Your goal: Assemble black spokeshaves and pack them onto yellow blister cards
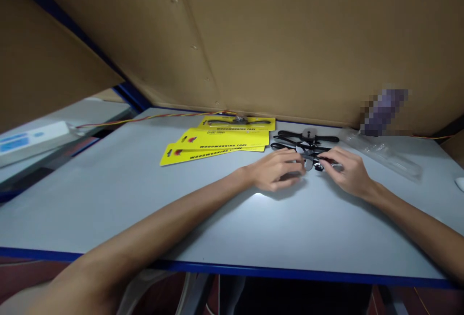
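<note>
Both of my hands are at a small group of black spokeshaves lying one behind another on the table. The rearmost spokeshave [309, 135] lies flat, with a grey blade plate in its middle. My left hand [281, 169] curls its fingers round the left side of the nearest spokeshave [308, 164]. At that tool's right side my right hand [348, 170] is closed, thumb and fingers pinched together. The fingers hide most of its handles. Left of the hands lie yellow backing cards [224, 140] printed "WOODWORKING TOOL"; the rearmost carries a packed spokeshave [239, 121].
Clear plastic blister covers [384, 153] lie to the right of the tools. A blurred purple shape [384, 112] stands behind them. Cardboard panels [271, 39] wall in the back, with a red and yellow wire [163, 116] along their foot. A white box [34, 142] sits far left.
</note>
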A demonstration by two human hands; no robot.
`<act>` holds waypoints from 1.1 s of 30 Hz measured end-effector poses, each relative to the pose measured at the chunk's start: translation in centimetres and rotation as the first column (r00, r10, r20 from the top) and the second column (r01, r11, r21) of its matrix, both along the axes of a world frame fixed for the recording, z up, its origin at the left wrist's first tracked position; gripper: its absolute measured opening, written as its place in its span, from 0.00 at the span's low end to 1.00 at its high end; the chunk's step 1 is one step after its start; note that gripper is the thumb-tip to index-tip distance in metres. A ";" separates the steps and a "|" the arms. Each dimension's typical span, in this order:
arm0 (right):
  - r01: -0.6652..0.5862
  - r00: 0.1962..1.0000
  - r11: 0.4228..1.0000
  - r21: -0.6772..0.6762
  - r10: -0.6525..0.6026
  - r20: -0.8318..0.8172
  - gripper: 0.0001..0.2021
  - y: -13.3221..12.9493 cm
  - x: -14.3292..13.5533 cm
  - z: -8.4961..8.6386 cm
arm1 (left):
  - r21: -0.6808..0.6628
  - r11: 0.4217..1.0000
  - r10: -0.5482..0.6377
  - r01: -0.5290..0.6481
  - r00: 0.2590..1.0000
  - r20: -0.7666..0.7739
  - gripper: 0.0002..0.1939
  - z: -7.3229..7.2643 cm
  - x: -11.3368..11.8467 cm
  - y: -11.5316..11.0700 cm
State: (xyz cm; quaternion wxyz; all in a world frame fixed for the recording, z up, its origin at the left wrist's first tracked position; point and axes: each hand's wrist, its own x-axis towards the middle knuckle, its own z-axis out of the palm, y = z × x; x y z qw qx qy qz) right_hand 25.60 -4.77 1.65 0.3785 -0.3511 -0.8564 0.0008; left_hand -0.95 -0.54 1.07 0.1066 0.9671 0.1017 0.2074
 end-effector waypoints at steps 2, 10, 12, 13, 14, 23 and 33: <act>-0.011 1.000 1.000 0.018 0.012 -0.028 0.07 -0.6 -0.1 0.0 | 0.018 0.996 0.081 -0.082 0.997 0.016 0.16 -0.4 0.1 -0.1; 0.085 0.996 0.992 0.093 -0.087 0.019 0.10 -1.3 0.6 -0.8 | 0.094 0.986 0.141 -0.135 0.988 -0.059 0.18 -0.6 0.1 -1.4; 0.132 0.988 0.982 0.132 -0.141 0.064 0.09 -1.1 0.8 -0.9 | 0.087 0.993 0.081 -0.077 0.996 -0.038 0.17 -0.4 0.2 -1.8; 0.154 0.983 0.977 0.149 -0.166 0.076 0.09 -1.0 0.8 -0.9 | 0.083 0.995 0.058 -0.056 0.998 -0.020 0.17 -0.3 0.3 -2.0; 0.176 0.979 0.971 0.160 -0.190 0.072 0.08 -0.9 0.8 -0.9 | 0.072 0.996 0.043 -0.043 0.999 -0.001 0.17 -0.2 0.3 -2.0; 0.050 0.999 0.992 0.115 -0.049 -0.012 0.12 -1.1 0.6 -0.9 | 0.044 0.998 0.053 -0.055 0.997 0.047 0.14 0.2 -1.3 0.0; -0.082 0.951 0.989 0.125 0.041 0.305 0.18 -2.3 -0.7 -0.6 | -0.027 0.925 0.376 -0.378 0.925 -0.055 0.22 -0.6 -0.3 -0.5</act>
